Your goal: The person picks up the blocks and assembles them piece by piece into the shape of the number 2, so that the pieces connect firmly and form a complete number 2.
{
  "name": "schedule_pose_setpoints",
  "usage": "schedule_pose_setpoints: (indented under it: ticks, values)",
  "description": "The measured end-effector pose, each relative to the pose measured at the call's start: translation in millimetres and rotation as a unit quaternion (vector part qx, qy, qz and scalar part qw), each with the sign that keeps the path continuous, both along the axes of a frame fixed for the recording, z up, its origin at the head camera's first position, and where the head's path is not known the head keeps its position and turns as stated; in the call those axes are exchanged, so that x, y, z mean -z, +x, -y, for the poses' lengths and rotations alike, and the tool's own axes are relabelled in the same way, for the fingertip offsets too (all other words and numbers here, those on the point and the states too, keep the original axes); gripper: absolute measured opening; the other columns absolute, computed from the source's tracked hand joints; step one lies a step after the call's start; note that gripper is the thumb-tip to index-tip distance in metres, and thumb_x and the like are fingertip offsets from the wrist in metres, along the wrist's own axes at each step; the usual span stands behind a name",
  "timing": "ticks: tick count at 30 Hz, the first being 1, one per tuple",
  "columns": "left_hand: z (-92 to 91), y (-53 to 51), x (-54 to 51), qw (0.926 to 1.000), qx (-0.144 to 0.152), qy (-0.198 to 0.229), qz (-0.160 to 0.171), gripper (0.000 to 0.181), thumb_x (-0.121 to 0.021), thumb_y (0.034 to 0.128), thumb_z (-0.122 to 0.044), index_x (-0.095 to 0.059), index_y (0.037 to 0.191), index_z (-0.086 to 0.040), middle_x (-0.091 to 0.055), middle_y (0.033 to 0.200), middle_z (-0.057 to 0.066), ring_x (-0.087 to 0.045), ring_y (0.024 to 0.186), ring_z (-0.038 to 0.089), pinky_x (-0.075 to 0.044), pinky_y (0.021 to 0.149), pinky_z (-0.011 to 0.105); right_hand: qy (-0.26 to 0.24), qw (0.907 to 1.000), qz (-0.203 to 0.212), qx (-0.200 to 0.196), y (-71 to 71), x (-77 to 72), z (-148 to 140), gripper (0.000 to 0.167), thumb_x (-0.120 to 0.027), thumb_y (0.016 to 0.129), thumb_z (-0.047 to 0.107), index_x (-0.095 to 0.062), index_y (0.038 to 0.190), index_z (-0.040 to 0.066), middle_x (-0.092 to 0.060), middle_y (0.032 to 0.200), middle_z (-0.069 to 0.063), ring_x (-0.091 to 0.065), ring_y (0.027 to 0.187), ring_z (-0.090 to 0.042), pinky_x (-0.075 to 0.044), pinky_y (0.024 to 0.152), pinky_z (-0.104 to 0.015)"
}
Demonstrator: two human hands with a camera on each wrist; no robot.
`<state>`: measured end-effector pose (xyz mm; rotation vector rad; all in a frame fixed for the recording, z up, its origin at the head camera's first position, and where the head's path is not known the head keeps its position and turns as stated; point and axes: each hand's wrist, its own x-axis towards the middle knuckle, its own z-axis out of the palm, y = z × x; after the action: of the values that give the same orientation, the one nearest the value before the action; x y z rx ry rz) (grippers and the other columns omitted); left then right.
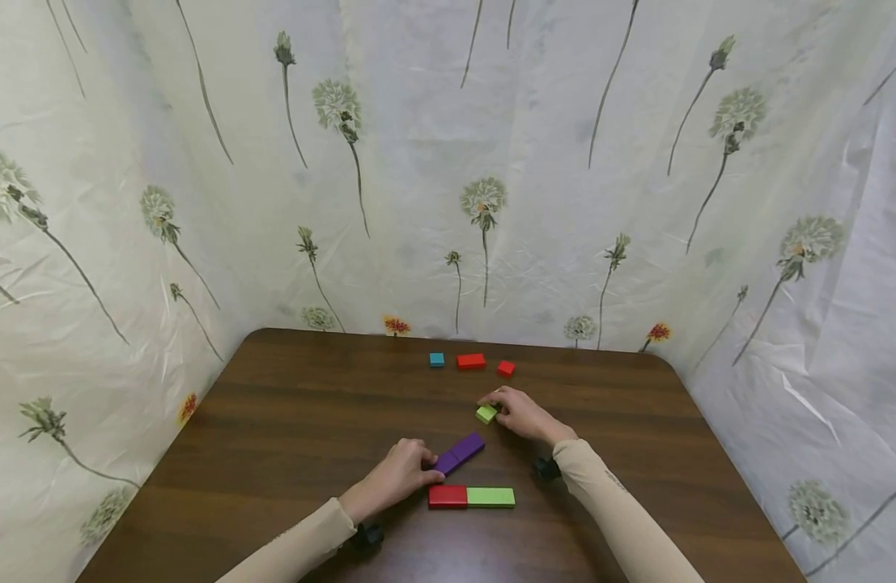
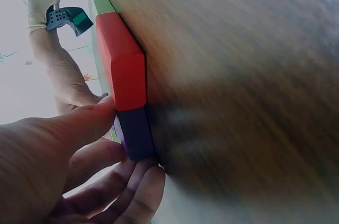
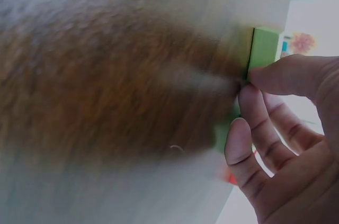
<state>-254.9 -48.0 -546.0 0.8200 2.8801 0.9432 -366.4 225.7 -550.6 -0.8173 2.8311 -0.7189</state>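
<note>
In the head view my left hand [image 1: 400, 472] grips the near left end of a purple block [image 1: 459, 455], which lies slantwise on the table and shows a seam across it. The left wrist view has the thumb beside the red block [image 2: 127, 68] and the fingers at the end of the purple block [image 2: 136, 134]. My right hand [image 1: 524, 414] pinches a small lime green block [image 1: 486, 414] farther back, resting on the table. Nearer me, a red block [image 1: 448, 497] and a longer lime green block [image 1: 490, 497] lie end to end.
Along the back of the brown wooden table [image 1: 309, 421] lie a small blue block [image 1: 436, 359], a longer red block [image 1: 471, 361] and a small red block [image 1: 506, 368]. Flowered curtains [image 1: 418, 162] stand close behind the table and at its sides.
</note>
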Motion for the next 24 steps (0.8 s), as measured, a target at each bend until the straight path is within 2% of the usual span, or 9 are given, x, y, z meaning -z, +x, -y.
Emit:
schedule_pose_setpoints:
  ticks: [7,13,20,24]
  values:
    - [0.2,-0.9,1.6,1.0,0.001,-0.002,0.001,0.029,-0.08,0.0789,-0.023,-0.077,0.095,0.001,-0.068,0.081,0.006,-0.061,0.073,0.012,-0.045,0.062,0.02,-0.001,1.0,-0.007,-0.007,3.1,1.3,-3.2,0.04,-0.055,0.088,-0.004,-0.066,0.121,0.017,-0.059,0.122,-0.006,-0.055,0.102,-0.018,-0.045,0.08,-0.035]
    - [0.5,-1.0,1.0,0.9999,0.002,-0.004,-0.009,0.03,-0.08,0.0789,-0.024,-0.077,0.095,0.001,-0.069,0.082,0.007,-0.063,0.076,0.015,-0.048,0.064,0.022,-0.01,0.9999,-0.004,-0.004,4.1,1.9,-6.1,0.042,-0.056,0.087,-0.004,-0.066,0.121,0.018,-0.059,0.12,-0.004,-0.053,0.092,-0.015,-0.045,0.077,-0.032]
    - [0.0,-0.6,-0.1,1.0,-0.003,-0.001,0.006,0.031,-0.079,0.0799,-0.025,-0.077,0.096,0.001,-0.069,0.083,0.007,-0.062,0.074,0.011,-0.046,0.063,0.019,0.0,0.9999,-0.01,-0.003,6.2,0.0,-7.3,0.042,-0.056,0.086,-0.006,-0.067,0.119,0.018,-0.059,0.122,-0.007,-0.053,0.099,-0.017,-0.042,0.076,-0.033]
    - [-0.5,-0.8,1.0,0.9999,-0.002,0.002,0.01,0.03,-0.08,0.0794,-0.024,-0.077,0.096,0.001,-0.069,0.082,0.007,-0.061,0.073,0.01,-0.046,0.062,0.019,0.003,1.0,-0.001,0.001,9.0,-0.9,-7.9,0.043,-0.056,0.086,-0.005,-0.068,0.118,0.021,-0.058,0.125,-0.007,-0.052,0.09,-0.015,-0.043,0.074,-0.031]
